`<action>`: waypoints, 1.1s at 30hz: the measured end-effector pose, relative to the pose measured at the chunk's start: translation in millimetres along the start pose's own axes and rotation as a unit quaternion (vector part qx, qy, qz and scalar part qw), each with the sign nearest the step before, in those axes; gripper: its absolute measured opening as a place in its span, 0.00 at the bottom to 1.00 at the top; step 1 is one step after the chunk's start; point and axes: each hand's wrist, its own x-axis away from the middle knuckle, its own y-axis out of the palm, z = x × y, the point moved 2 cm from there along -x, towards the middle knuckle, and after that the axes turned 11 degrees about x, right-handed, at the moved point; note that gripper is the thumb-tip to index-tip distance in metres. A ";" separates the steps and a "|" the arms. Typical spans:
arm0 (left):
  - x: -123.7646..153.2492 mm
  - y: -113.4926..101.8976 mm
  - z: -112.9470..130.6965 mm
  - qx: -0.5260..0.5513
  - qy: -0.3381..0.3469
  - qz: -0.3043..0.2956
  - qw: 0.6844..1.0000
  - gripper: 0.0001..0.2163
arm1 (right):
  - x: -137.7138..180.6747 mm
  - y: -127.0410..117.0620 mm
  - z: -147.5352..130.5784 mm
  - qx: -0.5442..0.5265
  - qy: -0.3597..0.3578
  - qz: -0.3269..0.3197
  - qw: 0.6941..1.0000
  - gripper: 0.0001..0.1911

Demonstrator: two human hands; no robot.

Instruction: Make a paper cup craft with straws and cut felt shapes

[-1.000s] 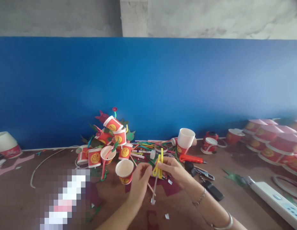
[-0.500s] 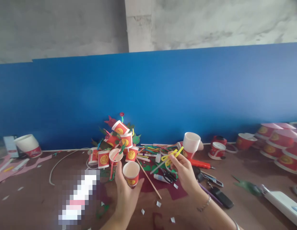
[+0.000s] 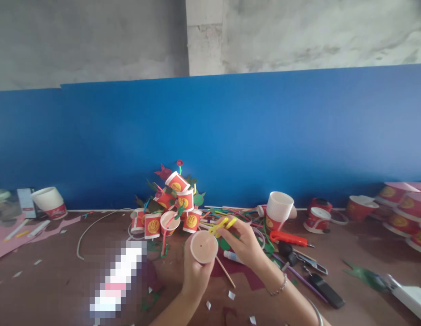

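Observation:
My left hand [image 3: 193, 274] is wrapped around a small red-and-white paper cup [image 3: 205, 254]. The cup's pale round end faces me, with a small dark hole near its middle. Close to the cup's upper right rim, my right hand [image 3: 246, 246] pinches what look like yellow-handled scissors [image 3: 217, 227]. Their slim pale end points toward the cup; whether it touches is unclear. Behind my left hand stands a pile of paper cups [image 3: 185, 199] decorated with green leaf shapes, straws and dark red cut-outs.
Loose straws [image 3: 230, 211] and a glue stick [image 3: 231, 256] lie behind my right hand. To the right are stacked cups [image 3: 279, 206], an orange-red cutter [image 3: 288, 237], keys with a black fob [image 3: 327, 290] and green-tipped pliers or shears [image 3: 370, 276]. A wooden stick [image 3: 225, 272] lies in front.
My left hand has tilted the cup so its round end faces me and raised it slightly rightward. My right hand has brought the yellow-handled scissors left, up to the cup.

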 end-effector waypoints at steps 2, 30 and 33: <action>2.8 1.7 8.5 0.011 0.030 -0.031 0.999 0.25 | 0.1 -1.9 -9.7 0.051 -0.031 -0.038 0.997 0.06; 3.8 2.7 5.0 0.068 -0.035 -0.084 0.994 0.24 | 3.7 2.8 -17.8 0.232 -0.056 -0.137 0.961 0.14; 3.1 3.1 7.2 0.069 -0.040 -0.085 0.993 0.24 | 4.1 4.7 -16.9 0.256 -0.059 -0.148 0.953 0.14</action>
